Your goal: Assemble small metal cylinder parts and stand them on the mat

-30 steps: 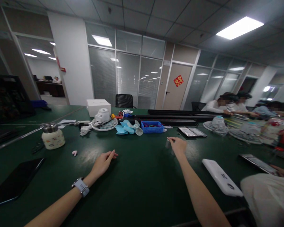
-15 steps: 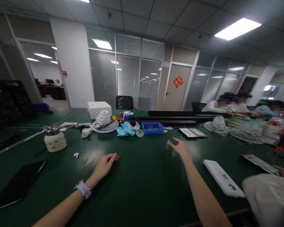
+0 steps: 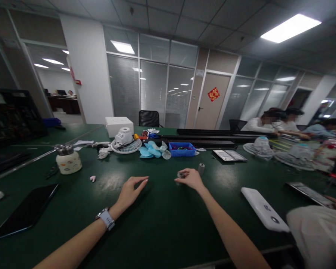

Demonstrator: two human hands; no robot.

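Observation:
My right hand [image 3: 190,178] pinches a small round silvery part [image 3: 180,174] just above the green table [image 3: 162,224]. A small grey cylinder [image 3: 201,168] stands on the table just to the right of that hand, apart from it. My left hand [image 3: 131,190], with a watch on the wrist, rests on the table with its fingers stretched forward and nothing in them. Farther back lie a white fan motor on its round grille [image 3: 126,141], light blue fan blades [image 3: 152,150] and a blue tray [image 3: 182,149] of small parts.
A cream jar with a metal lid [image 3: 68,160], a dark tablet [image 3: 25,211] and a small pink piece [image 3: 92,178] lie on the left. A white oblong case [image 3: 264,209] lies on the right. Other people [image 3: 280,123] work at the far right end.
My right hand has come back from the far centre of the table toward me and to the left, now pinching the small part. The grey cylinder stands uncovered. My left hand barely moved.

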